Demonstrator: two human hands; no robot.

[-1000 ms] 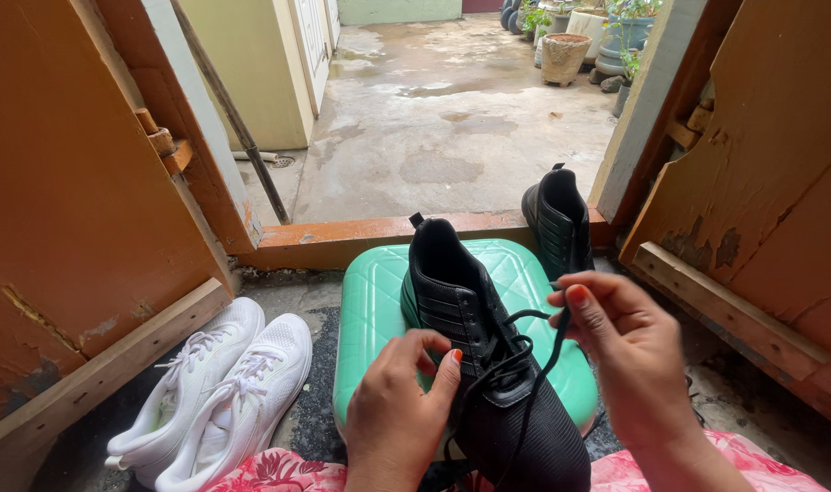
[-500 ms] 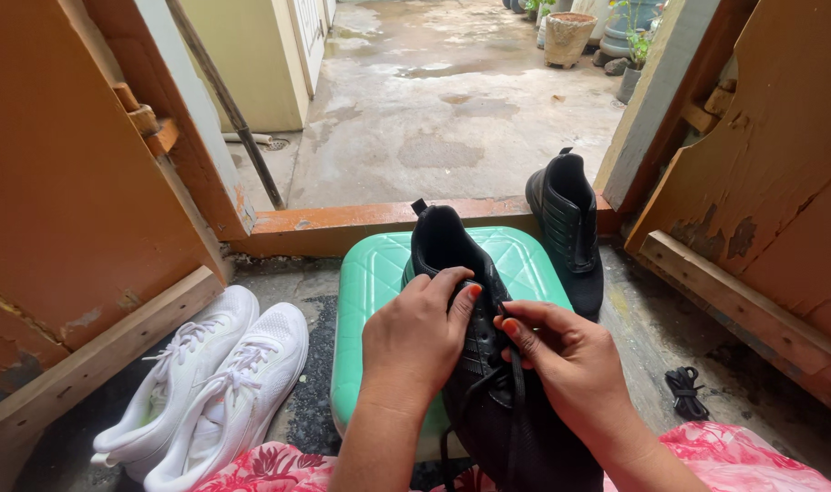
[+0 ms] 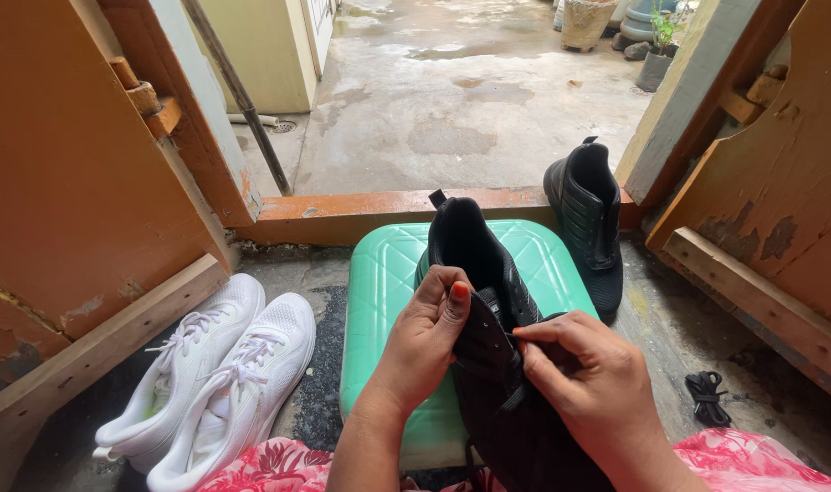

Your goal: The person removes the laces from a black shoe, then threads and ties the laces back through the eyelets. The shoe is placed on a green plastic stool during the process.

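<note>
A black sneaker [image 3: 477,255] rests on a mint-green plastic stool [image 3: 379,282], toe toward me. My left hand [image 3: 425,342] grips the sneaker's left eyelet flap, thumb on top. My right hand [image 3: 587,387] pinches the black lace at the eyelets on the sneaker's right side. The sneaker's toe is hidden behind my hands. A second black sneaker [image 3: 589,214] stands on the floor beyond the stool, by the door sill.
A pair of white sneakers [image 3: 220,378] lies on the floor at the left. A bundled black lace [image 3: 707,397] lies on the floor at the right. Orange wooden door leaves [image 3: 69,182] flank the doorway; a wet concrete yard with plant pots lies beyond.
My right hand came down from holding the lace raised at the right to the eyelets. My left hand shifted up onto the sneaker's flap. The view tilted downward slightly.
</note>
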